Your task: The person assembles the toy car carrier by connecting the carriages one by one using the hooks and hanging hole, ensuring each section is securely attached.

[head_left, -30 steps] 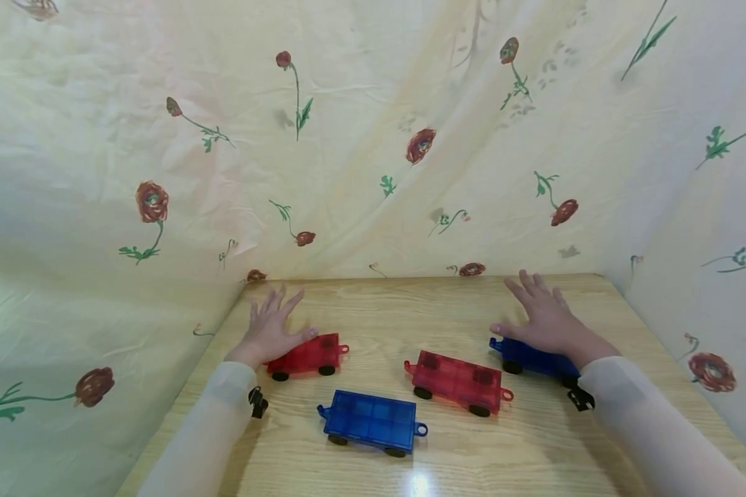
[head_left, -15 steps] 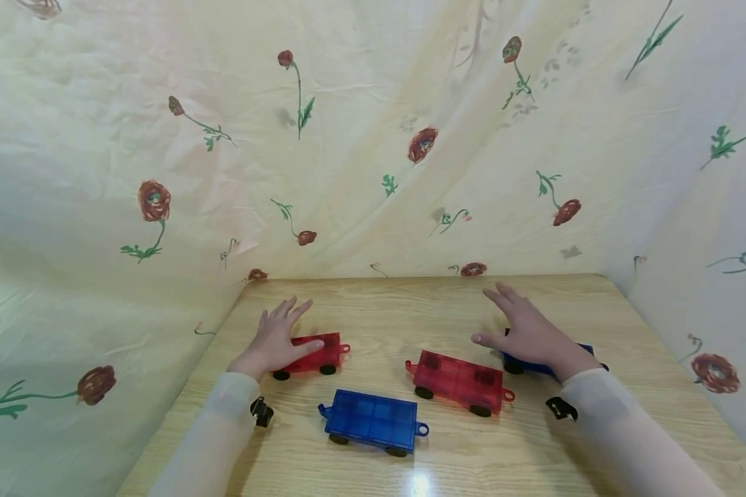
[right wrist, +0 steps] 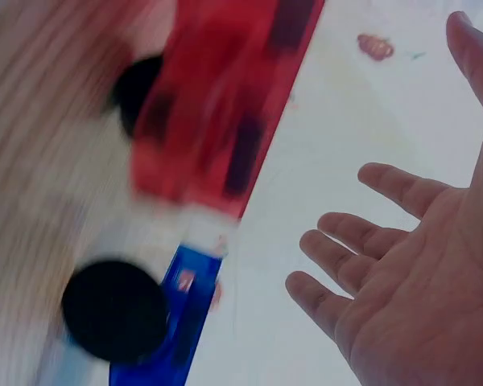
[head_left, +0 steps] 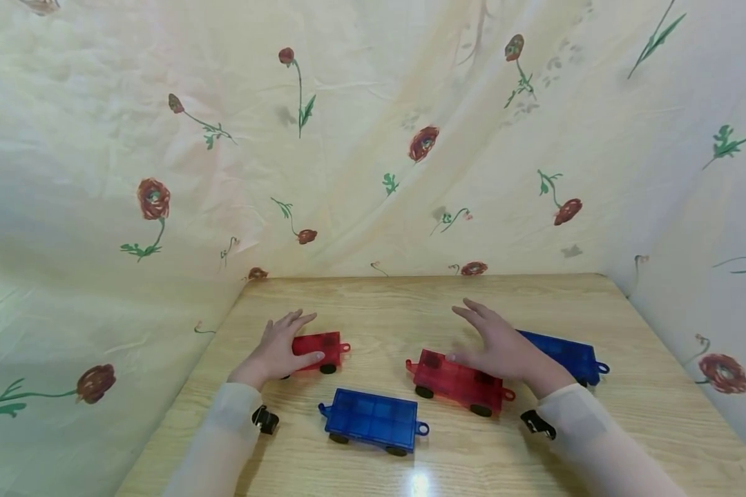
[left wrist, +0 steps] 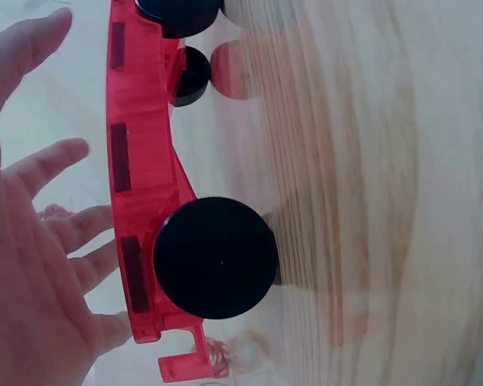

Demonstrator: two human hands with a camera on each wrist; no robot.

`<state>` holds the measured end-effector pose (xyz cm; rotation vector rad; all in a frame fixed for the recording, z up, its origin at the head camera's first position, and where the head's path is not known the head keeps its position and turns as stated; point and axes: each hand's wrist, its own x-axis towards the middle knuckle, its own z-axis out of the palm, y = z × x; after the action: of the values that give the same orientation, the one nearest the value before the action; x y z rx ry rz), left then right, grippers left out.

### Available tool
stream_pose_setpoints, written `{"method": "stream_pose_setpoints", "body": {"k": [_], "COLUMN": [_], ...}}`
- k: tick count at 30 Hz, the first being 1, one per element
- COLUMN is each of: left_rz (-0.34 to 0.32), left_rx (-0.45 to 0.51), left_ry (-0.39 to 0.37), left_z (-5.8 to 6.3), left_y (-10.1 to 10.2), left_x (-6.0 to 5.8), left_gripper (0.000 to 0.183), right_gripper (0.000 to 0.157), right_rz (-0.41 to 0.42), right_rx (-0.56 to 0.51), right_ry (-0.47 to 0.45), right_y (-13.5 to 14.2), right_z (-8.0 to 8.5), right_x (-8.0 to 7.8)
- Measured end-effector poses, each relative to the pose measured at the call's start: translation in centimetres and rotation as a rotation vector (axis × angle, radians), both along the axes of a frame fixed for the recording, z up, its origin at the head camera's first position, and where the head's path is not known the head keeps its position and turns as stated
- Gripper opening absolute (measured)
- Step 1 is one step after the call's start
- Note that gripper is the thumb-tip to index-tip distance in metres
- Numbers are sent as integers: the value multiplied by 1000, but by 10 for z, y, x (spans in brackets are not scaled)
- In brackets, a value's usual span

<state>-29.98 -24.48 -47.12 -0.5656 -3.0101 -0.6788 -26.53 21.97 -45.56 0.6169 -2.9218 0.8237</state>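
Note:
Four flat toy wagons with black wheels, hooks and rings stand on the table. Over the left red wagon (head_left: 316,345) hovers my left hand (head_left: 276,355), its fingers spread; the left wrist view shows the palm (left wrist: 32,297) above the wagon's top (left wrist: 137,161), and whether fingertips touch it I cannot tell. My right hand (head_left: 500,348) is over the right red wagon (head_left: 450,383), fingers extended and holding nothing. It partly covers the blue wagon (head_left: 566,355) behind it. In the right wrist view the red wagon (right wrist: 217,104) is blurred.
Another blue wagon (head_left: 373,420) stands at the front middle of the wooden table (head_left: 373,310). A flowered cloth (head_left: 348,172) hangs behind the table and along both sides. Black wrist cameras (head_left: 265,419) hang below the sleeves.
My right hand has moved left and nearer, from the right blue wagon to over the right red one. The left hand has come slightly nearer over its red wagon. The wagons look unmoved.

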Motion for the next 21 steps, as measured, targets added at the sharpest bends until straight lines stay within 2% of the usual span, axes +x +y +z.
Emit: {"method": "stream_pose_setpoints", "body": {"k": [8,21], "left_rz": [-12,22], "left_rx": [40,39], "left_ry": [-44,-72], "left_z": [-5,-5], "left_y": [4,13], "left_x": [7,19], "left_gripper": [89,80], "right_gripper": [97,79], "right_rz": [80,216], "right_rx": [25,-22], "right_ry": [9,16], "right_y": [-30,-70], "right_z": [-3,-1], "right_x": [15,38]}}
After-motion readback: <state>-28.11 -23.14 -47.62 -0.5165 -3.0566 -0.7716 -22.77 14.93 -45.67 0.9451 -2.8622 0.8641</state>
